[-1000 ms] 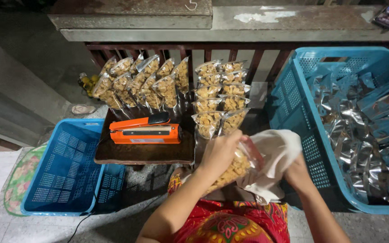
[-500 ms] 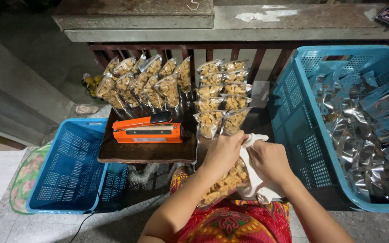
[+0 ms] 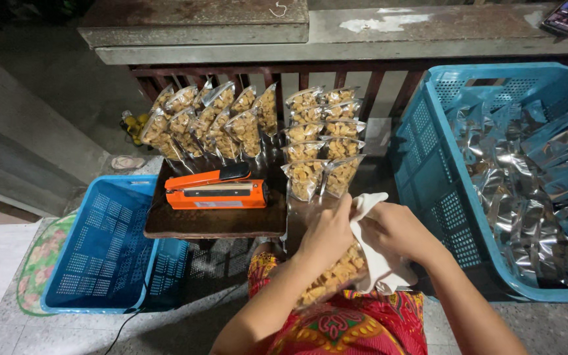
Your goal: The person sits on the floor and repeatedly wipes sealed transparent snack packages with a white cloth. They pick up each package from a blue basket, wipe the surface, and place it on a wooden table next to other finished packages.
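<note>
Over my lap, my left hand (image 3: 327,233) grips one snack pouch (image 3: 333,279); my right hand (image 3: 399,230) pinches one white cloth (image 3: 379,266); one orange sealer (image 3: 215,190) sits on the worktop (image 3: 212,223).

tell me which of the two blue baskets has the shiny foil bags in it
The large blue basket on the right, beside the right hand, is full of silver foil bags. The smaller blue basket on the left holds none.

bare forearms, sleeveless; red garment (image 3: 356,325) patterned in green and yellow.
</note>
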